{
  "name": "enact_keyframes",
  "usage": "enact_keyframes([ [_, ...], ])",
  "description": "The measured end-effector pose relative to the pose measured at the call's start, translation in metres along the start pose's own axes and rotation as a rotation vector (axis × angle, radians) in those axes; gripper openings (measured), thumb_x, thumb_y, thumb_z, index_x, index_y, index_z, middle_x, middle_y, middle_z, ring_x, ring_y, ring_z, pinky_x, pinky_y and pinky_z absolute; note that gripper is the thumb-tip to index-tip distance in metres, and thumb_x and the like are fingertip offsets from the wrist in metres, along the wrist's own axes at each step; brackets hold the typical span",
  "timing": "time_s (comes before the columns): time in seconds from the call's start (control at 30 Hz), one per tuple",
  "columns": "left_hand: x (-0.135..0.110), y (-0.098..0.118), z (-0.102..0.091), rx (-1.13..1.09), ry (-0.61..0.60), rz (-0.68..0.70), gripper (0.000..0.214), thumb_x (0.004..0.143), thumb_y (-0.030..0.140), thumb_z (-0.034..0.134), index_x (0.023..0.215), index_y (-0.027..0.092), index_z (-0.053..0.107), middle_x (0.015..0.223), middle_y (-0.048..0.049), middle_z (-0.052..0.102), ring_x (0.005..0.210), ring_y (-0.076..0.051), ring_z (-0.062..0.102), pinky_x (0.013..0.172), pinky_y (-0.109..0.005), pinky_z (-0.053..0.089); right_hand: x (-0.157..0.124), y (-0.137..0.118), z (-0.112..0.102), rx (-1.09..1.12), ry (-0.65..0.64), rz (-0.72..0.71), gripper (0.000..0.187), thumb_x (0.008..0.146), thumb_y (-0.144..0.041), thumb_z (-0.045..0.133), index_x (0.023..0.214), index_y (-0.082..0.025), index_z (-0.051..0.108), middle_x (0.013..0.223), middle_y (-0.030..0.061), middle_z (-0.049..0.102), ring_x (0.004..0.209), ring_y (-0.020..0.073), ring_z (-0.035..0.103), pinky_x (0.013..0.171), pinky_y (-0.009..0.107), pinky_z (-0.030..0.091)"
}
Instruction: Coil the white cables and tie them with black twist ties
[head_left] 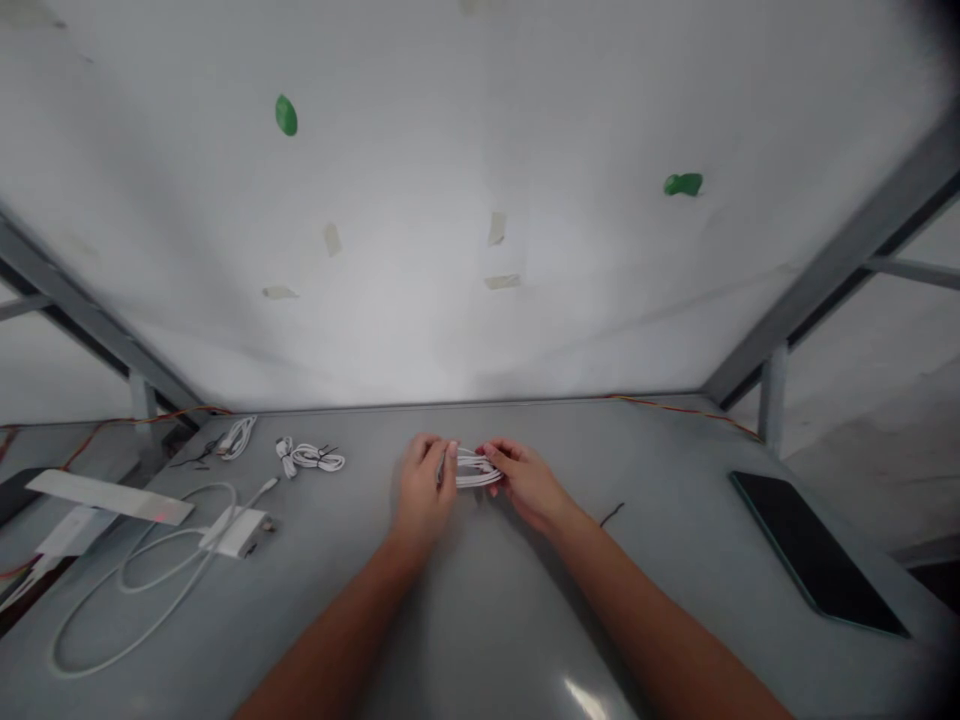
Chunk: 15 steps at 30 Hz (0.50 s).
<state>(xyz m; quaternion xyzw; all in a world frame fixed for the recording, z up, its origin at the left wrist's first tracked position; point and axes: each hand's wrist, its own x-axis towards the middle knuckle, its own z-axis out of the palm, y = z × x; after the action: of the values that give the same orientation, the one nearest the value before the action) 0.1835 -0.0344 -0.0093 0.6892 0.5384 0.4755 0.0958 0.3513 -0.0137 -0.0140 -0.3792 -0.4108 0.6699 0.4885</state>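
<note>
Okay, both hands sit together at mid-surface. My left hand is curled, fingers closed over the left end of a coiled white cable. My right hand pinches the right end of the same coil, fingertips closed on it. The cable is a short flat bundle of loops held between the two hands, just above or on the grey surface; I can't tell if it touches.

A thin dark tie lies on the surface just right of my right wrist. Farther right, near the edge, lies a flat dark tablet, screen off.

To the left, well apart from my hands, is a small bundled white cable, and beyond it another white bundle with thin dark ties beside it. Nearer me on the left, a white adapter has a long loose white cord looping off it. A white flat strip lies at the far left.

An orange wire runs along the back edge. Behind it is a white wall with two green blobs and bits of tape.
</note>
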Motion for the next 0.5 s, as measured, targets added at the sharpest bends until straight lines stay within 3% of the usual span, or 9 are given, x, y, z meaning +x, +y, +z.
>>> enact_keyframes([
  [0.1,0.000,0.003,-0.001,-0.053,-0.095,-0.087,0.044,0.108,0.042,0.032,0.117,0.019,0.068,0.110,-0.0118,0.072,0.105,-0.024,0.067,0.094,-0.038,0.051,0.000,-0.003,0.000,-0.004,0.041,-0.010,0.051,0.069,-0.061,0.086,0.089,-0.018,0.070,0.073,-0.0008,0.063,0.061,0.0132,0.052,0.048,0.025,0.039],
  [0.2,-0.004,0.005,0.004,-0.087,-0.276,-0.215,0.051,0.108,0.049,0.024,0.100,0.020,0.066,0.091,-0.0093,0.074,0.086,-0.023,0.069,0.082,-0.035,0.050,-0.001,0.002,0.001,-0.086,0.088,-0.012,0.050,0.074,-0.067,0.077,0.081,-0.019,0.065,0.068,-0.0018,0.059,0.057,0.0134,0.051,0.047,0.026,0.037],
  [0.37,-0.009,0.008,0.016,-0.258,-0.336,-0.386,0.058,0.103,0.065,0.025,0.079,0.023,0.057,0.072,-0.0043,0.064,0.070,-0.021,0.062,0.067,-0.032,0.046,0.001,0.012,0.009,-0.397,0.259,-0.119,0.048,0.087,-0.070,0.060,0.075,-0.023,0.055,0.062,-0.0023,0.055,0.059,0.0166,0.051,0.054,0.028,0.038],
  [0.5,-0.007,0.002,0.018,-0.426,-0.415,-0.589,0.064,0.095,0.078,0.028,0.079,0.024,0.056,0.056,0.0034,0.048,0.049,-0.016,0.048,0.051,-0.028,0.038,-0.006,-0.022,-0.005,-0.733,0.178,-0.256,0.038,0.097,-0.055,0.048,0.081,-0.023,0.059,0.072,0.0019,0.064,0.069,0.0192,0.057,0.066,0.030,0.043],
])
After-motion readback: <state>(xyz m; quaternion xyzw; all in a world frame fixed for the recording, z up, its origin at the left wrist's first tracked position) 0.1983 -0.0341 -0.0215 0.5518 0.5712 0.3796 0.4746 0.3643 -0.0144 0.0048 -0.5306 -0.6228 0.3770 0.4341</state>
